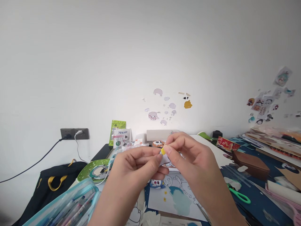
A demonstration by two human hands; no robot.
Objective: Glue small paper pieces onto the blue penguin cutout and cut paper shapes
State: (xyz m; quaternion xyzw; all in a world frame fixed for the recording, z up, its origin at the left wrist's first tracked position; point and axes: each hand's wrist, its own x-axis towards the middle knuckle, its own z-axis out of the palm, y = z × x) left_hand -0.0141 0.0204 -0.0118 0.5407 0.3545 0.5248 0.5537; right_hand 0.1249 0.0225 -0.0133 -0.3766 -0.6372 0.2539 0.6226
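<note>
Both hands meet in front of me at chest height. My left hand [131, 172] pinches a small pale paper cutout [164, 160] between thumb and fingers. With thumb and forefinger, my right hand [195, 163] grips a tiny yellow piece [163, 151] at the cutout's upper edge. Whether the two pieces are joined is hidden by my fingertips. Beneath my hands lies a printed sheet [158, 201] with line drawings and a pale blue-green patch. A blue penguin-like figure [156, 184] shows at its upper left, partly covered by my left hand.
At lower left stands a clear pen case [77, 207] beside a green plate [86, 171]. Green-handled scissors [242, 197] and a brown box [251, 163] lie to the right. A slim metal tool [203, 212] rests by the sheet. Paper cutouts [153, 115] stick to the wall.
</note>
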